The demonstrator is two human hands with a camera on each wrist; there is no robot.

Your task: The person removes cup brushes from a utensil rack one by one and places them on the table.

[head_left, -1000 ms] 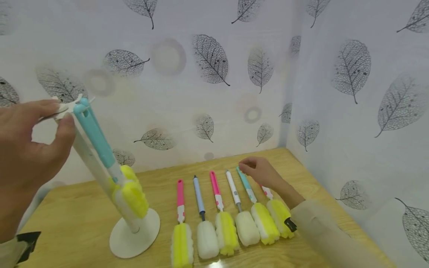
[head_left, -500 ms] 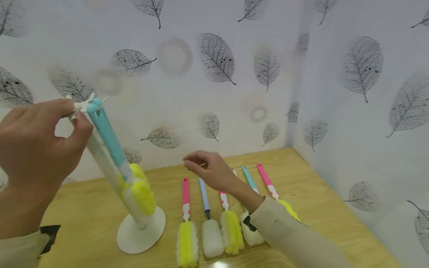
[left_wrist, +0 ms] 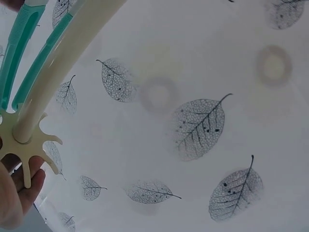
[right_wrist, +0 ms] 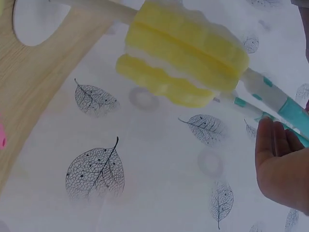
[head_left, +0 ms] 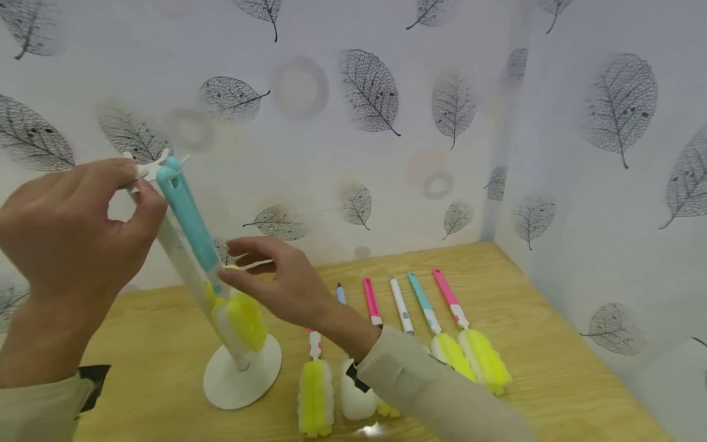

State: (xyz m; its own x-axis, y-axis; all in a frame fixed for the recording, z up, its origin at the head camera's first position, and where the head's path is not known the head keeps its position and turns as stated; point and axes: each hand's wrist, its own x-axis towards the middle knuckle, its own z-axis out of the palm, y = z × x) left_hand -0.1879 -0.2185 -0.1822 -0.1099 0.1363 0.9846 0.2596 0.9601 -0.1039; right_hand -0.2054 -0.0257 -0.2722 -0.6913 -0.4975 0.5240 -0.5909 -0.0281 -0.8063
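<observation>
A white stand [head_left: 229, 393] with a round base and hooked top leans on the table. My left hand [head_left: 83, 227] pinches one of its top hooks between thumb and fingers; the star-shaped hook top [left_wrist: 31, 147] shows in the left wrist view. Two teal-handled sponge brushes hang from it, the front brush [head_left: 190, 218] partly hiding the other. Their yellow and white sponge heads [right_wrist: 188, 43] fill the upper right wrist view. My right hand [head_left: 282, 282] is at the neck of the front brush, fingers loosely bent and apart from the thumb; contact is unclear.
Several sponge brushes lie in a row on the wooden table [head_left: 149, 344], with pink, blue, white and teal handles. A pink brush [head_left: 450, 294] lies at the right end. My right forearm covers part of the row. Leaf-patterned curtains [head_left: 364, 184] stand behind and to the right.
My right hand has moved left from above the row's right end to the hanging teal brushes. The left hand keeps hold of the stand's hook. The head view has shifted slightly right.
</observation>
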